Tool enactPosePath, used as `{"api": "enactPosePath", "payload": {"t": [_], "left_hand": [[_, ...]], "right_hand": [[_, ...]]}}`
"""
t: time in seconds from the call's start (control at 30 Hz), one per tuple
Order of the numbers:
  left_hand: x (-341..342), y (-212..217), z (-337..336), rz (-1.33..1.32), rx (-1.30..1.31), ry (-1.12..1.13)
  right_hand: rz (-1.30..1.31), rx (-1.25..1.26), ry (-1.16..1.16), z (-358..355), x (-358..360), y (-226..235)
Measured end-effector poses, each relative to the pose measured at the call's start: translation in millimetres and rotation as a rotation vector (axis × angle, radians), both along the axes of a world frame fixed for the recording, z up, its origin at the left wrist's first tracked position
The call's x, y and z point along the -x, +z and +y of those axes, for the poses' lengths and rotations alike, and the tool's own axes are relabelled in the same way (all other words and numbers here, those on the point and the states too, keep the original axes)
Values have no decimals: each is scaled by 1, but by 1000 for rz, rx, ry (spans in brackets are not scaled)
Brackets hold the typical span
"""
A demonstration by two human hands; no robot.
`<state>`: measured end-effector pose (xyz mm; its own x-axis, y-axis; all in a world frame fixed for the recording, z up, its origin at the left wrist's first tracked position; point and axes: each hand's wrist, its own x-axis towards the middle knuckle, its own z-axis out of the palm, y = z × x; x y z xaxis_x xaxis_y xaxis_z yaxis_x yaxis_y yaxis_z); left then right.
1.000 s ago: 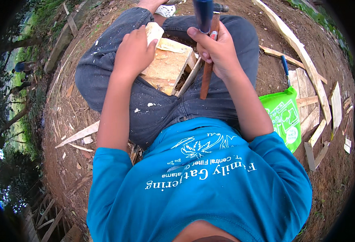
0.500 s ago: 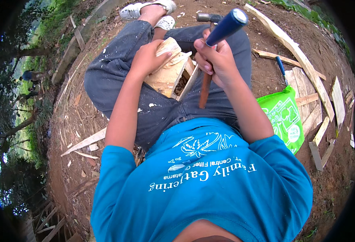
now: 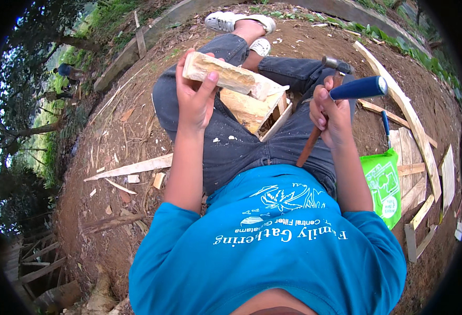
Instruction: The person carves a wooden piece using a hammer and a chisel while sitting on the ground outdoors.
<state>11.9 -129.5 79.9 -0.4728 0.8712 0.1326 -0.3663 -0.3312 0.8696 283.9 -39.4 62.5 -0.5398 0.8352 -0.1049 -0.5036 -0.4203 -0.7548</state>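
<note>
A rough, split block of pale wood [image 3: 225, 74] is raised above my lap, gripped in my left hand [image 3: 195, 102] with the thumb along its near side. My right hand [image 3: 331, 113] is closed round a hammer [image 3: 308, 147] with a brown wooden handle and metal head. The same hand also holds a tool with a thick blue handle [image 3: 359, 87], whose working end is hidden. Between my thighs rests a wooden box [image 3: 246, 111], open at its near right end and partly covered by the block.
On the right lie a green bag [image 3: 382, 184], a second blue-handled tool [image 3: 385, 123], boards [image 3: 409, 157] and a long curved plank [image 3: 399, 102]. A pointed wood strip [image 3: 131, 167] and chips are on the soil at left. A person [image 3: 68, 71] is far off left.
My left hand has lifted the wood block off the box and up to the left. The right hand still grips both tools, with the blue handle now turned more level. The view has shifted.
</note>
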Motion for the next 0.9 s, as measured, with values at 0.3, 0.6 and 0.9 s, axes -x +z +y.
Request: {"api": "enactPosePath", "payload": {"t": [0.3,0.6,0.9], "left_hand": [[-26,10,-28,549,25,159],[-36,12,-30,780,-42,181],[-44,20,-26,1088,-68,252]], "right_hand": [[-383,-417,-35,-12,41,8],[-217,-358,11,-21,68,26],[-224,-458,8,-20,62,36]]}}
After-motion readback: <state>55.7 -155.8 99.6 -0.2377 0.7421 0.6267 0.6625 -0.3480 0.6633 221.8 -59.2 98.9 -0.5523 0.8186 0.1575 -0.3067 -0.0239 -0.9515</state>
